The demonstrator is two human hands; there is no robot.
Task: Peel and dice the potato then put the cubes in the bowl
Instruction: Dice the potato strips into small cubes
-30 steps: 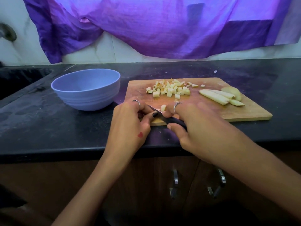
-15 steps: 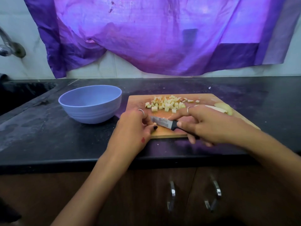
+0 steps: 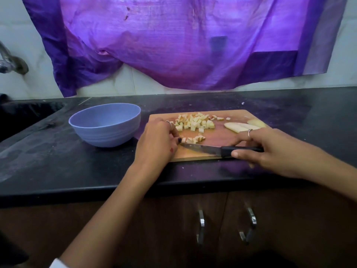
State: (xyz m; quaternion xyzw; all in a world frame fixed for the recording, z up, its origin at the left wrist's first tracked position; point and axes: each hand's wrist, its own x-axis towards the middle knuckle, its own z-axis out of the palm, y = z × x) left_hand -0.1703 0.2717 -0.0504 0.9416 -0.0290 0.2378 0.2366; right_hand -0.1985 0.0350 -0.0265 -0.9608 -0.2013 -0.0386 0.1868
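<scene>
Partly, the left hand (image 3: 156, 140) hides cubes (image 3: 194, 120); potato slices (image 3: 239, 126) blurred.

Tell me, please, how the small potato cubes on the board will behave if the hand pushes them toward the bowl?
The potato cubes are loose, separate pieces, so they would probably scatter rather than move together. Their flat faces suggest sliding more than rolling. Freshly cut, they may stick slightly to the cutting board or to the knife.
</scene>
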